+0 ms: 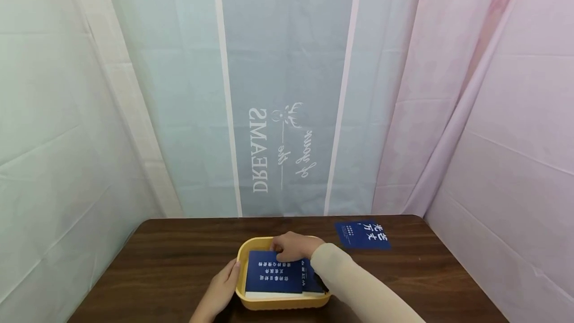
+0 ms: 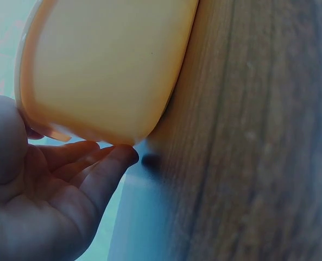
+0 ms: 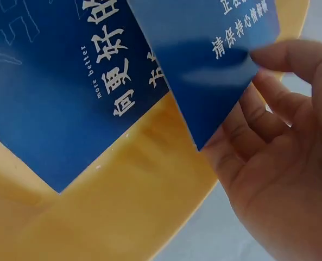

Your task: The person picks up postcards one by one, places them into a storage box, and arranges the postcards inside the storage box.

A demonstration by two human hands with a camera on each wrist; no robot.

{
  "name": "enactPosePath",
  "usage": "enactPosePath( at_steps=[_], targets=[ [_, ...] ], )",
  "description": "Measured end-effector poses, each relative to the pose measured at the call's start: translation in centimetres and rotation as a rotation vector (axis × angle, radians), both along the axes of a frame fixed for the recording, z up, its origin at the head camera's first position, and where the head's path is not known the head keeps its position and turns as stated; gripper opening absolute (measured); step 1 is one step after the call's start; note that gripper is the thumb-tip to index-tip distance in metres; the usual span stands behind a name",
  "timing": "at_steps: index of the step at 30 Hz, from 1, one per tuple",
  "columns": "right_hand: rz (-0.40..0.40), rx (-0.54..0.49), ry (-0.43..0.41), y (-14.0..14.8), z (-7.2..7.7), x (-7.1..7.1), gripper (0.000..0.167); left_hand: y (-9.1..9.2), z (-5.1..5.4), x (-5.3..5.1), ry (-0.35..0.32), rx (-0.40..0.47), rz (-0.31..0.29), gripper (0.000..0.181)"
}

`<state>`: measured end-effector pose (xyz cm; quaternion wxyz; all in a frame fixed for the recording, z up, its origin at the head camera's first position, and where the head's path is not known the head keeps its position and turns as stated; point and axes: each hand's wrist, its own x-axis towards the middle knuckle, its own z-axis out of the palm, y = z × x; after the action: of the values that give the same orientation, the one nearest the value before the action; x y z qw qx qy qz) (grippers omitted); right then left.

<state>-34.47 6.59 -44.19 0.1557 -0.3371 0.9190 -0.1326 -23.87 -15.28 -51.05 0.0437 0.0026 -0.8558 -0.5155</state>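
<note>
A yellow plastic basin (image 1: pixel 281 305) stands near the table's front edge with blue cards inside. My left hand (image 1: pixel 222 285) grips its left side; in the left wrist view the fingers lie against the outer wall and the thumb is at the rim. Between thumb and fingers, my right hand (image 1: pixel 293 246) pinches the edge of a blue card (image 3: pixel 204 49) with white Chinese characters. That card is tilted over another blue card (image 3: pixel 52 109), which lies in the basin. White edges show at the front of the cards.
On the dark wooden table (image 1: pixel 179 258), a separate blue card (image 1: pixel 362 235) with white characters lies at the back right. Pale curtains (image 1: pixel 287 64) hang behind the table and at both sides.
</note>
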Motion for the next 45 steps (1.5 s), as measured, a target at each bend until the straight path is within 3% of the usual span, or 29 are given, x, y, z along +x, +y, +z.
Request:
enactPosePath(
  at_steps=[5,12,17,23,33,40,45],
  targets=[
    [0.011,0.098,0.098,-0.9,-0.2,0.5,0.031,0.0,0.1,0.0,0.021,-0.003,-0.002,0.055],
    [0.025,0.202,0.213,-1.7,0.0,1.2,0.025,0.2,0.2,0.2,0.032,-0.003,-0.010,0.054],
    [0.045,0.292,0.311,-2.3,-1.0,0.9,0.024,0.2,0.1,0.2,0.040,-0.011,-0.010,0.053],
    [0.063,0.416,0.423,-3.0,-1.3,1.5,0.028,0.2,0.0,0.2,0.035,-0.020,-0.004,0.052],
    [0.053,0.457,0.475,-3.5,-1.4,2.0,0.026,0.0,0.1,0.2,0.040,-0.023,0.001,0.055],
    [0.073,0.542,0.607,-4.1,-1.7,2.7,0.010,0.1,0.0,0.3,0.041,-0.013,0.011,0.052],
    [0.071,0.559,0.620,-4.4,-1.8,2.7,0.007,0.1,0.1,0.3,0.042,-0.016,0.006,0.052]
  ],
)
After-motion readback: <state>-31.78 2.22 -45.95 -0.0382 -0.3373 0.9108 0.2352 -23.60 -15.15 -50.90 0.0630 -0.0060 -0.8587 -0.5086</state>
